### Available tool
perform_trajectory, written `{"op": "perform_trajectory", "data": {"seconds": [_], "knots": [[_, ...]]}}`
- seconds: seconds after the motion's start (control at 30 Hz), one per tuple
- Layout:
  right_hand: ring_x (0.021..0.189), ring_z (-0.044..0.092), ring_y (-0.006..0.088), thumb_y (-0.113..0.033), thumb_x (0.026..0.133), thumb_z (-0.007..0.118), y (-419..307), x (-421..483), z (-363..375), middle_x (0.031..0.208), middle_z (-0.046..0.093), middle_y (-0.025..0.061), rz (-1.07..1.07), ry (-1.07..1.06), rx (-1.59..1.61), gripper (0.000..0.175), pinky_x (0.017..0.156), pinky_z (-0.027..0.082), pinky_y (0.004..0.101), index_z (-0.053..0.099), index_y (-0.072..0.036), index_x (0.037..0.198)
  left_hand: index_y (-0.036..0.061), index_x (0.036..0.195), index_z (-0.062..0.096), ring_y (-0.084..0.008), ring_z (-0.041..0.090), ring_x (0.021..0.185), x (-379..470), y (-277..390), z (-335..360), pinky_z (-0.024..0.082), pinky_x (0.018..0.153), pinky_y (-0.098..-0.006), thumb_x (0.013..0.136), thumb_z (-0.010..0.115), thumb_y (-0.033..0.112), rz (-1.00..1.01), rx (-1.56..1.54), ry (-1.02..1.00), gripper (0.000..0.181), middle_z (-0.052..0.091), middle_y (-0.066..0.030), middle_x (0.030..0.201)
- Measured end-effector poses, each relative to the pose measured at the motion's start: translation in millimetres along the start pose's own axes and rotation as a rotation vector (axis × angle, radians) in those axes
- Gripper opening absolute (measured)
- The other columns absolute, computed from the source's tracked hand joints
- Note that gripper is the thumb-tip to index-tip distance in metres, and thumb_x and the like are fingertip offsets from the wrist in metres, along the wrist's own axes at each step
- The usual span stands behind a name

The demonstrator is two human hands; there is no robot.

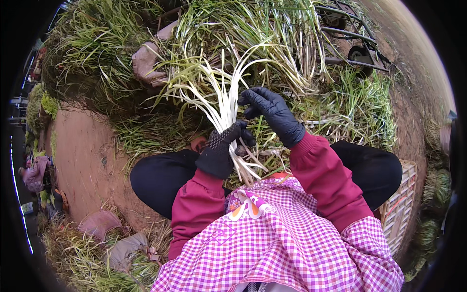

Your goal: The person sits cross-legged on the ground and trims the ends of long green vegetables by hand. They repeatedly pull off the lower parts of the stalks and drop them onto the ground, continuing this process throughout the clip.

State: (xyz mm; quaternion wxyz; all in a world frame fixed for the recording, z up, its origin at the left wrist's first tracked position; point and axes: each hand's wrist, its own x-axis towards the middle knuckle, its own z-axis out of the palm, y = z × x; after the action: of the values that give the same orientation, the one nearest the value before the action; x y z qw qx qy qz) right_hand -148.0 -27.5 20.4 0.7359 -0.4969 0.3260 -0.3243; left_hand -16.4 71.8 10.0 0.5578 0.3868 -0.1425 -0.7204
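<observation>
A small bunch of pale, long-stemmed leafy plants (pixel 227 106) fans upward before me, white in the stems and yellow-green at the tips. My left hand (pixel 227 140), in a dark dotted knit glove, is closed around its lower part, and the stem ends stick out below towards my checked apron. To the right of the bunch is my right hand (pixel 270 111), in a black glove, its fingers curled and raised close to the stems. I see nothing held in it. Whether its fingertips touch the stems I cannot tell.
Large heaps of green leafy stalks (pixel 95 47) lie ahead. A metal frame with wheels (pixel 359 54) stands at the upper right, and a pale woven crate (pixel 399 208) is by my right knee. More cut greens (pixel 80 259) lie at the lower left, on brown ground (pixel 84 157).
</observation>
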Motion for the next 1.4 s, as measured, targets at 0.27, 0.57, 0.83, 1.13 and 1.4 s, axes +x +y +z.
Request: {"op": "perform_trajectory", "data": {"seconds": [0.27,0.57,0.83,1.13,1.4], "knots": [[0.056,0.049,0.0051,-0.026,0.085,0.051,16.6,-64.7,-3.0,0.073,0.053,-0.0005,0.350,-0.310,-0.035,0.038,0.050,0.038,0.0187,0.045,-0.004,0.115,0.0021,0.095,0.047,-0.0155,0.047,0.067,8.0,17.3,-13.9,0.037,0.042,-0.0170,0.083,0.051,0.014,0.061,-0.469,-0.121,0.017,0.050,-0.0060,0.075],[0.044,0.041,0.0038,-0.013,0.086,0.047,-8.4,-99.9,-109.2,0.056,0.051,-0.0015,0.010,0.597,-0.165,0.014,0.041,0.031,0.0169,0.056,-0.005,0.092,0.0019,0.095,0.048,-0.0188,0.047,0.074,11.8,28.9,-31.3,0.041,0.044,-0.0196,0.084,0.050,0.016,0.060,-0.597,-0.109,0.018,0.050,-0.0065,0.077],[0.085,0.053,0.0256,-0.011,0.074,0.058,-4.0,-96.5,-89.1,0.086,0.058,0.0116,-0.473,0.364,-1.431,0.010,0.086,0.034,0.0385,0.058,-0.003,0.079,0.0041,0.097,0.050,-0.0256,0.052,0.084,3.6,15.9,-2.8,0.045,0.079,-0.0437,0.081,0.053,0.014,0.078,-0.505,-0.125,0.019,0.056,-0.0069,0.082],[0.059,0.054,0.0181,-0.001,0.073,0.060,-11.5,-85.7,-12.4,0.065,0.054,0.0075,-0.636,0.209,-0.962,0.010,0.051,0.042,0.0273,0.058,-0.002,0.083,0.0012,0.105,0.045,-0.0199,0.050,0.075,3.0,5.7,-3.6,0.044,0.075,-0.0344,0.081,0.049,0.006,-0.020,-0.568,-0.162,0.025,0.053,-0.0092,0.085],[0.055,0.050,0.0276,-0.011,0.064,0.059,-13.1,-90.6,34.4,0.059,0.048,0.0100,-0.565,-0.178,-1.244,0.010,0.049,0.039,0.0391,0.050,-0.006,0.064,-0.0009,0.108,0.042,-0.0177,0.050,0.072,10.9,-12.8,-11.3,0.046,0.068,-0.0313,0.080,0.050,0.004,-0.064,-0.423,-0.084,0.030,0.052,-0.0106,0.088]]}}
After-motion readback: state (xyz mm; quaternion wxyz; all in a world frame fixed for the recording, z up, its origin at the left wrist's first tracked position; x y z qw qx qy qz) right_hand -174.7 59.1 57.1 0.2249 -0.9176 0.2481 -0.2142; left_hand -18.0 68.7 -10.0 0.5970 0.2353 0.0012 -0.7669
